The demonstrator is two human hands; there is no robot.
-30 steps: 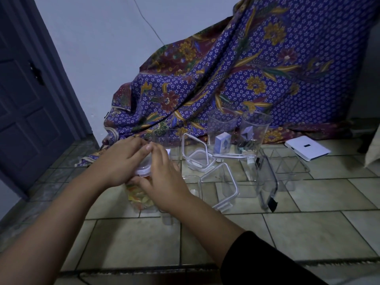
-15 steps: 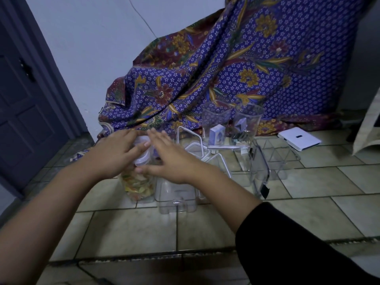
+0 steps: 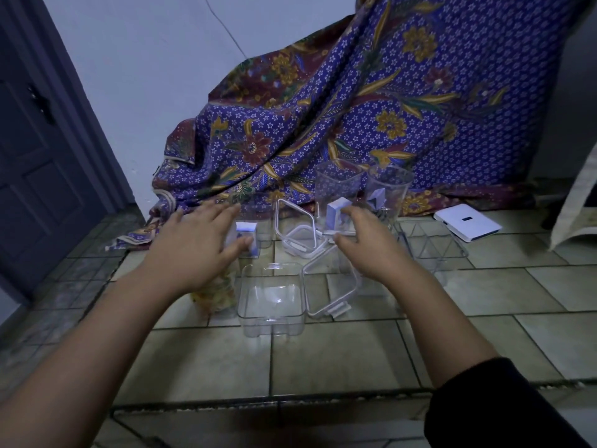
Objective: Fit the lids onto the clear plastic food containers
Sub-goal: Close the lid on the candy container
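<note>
Hands are both stretched out in front, palms down. Left hand (image 3: pixel 193 250) has its fingers straight and splayed, gripping nothing, right over a snack-filled container (image 3: pixel 216 299). Can't tell if the palm actually touches its top. Right hand (image 3: pixel 365 250), with a black sleeve (image 3: pixel 500 409) ending near the elbow, has loose, slightly bent fingers holding nothing. Its tips are just beside a tall clear container (image 3: pixel 336 192) with a white card inside.

Between the hands sits an empty square container (image 3: pixel 271 299) with no lid on. A clear lid (image 3: pixel 332 286) leans tilted at its right side, and a second lid (image 3: pixel 295 227) is propped up behind. Further right are another tall container (image 3: pixel 391 189) and a low clear container (image 3: pixel 433 247).

Everything's on a beige tiled floor (image 3: pixel 323 357). Room-wise, there's a dark door (image 3: pixel 38 189) on the left, then a pale wall (image 3: pixel 145 76). A big purple floral cloth (image 3: pixel 387 108) is draped behind the containers, and a flat white box (image 3: pixel 466 221) lies far right.
</note>
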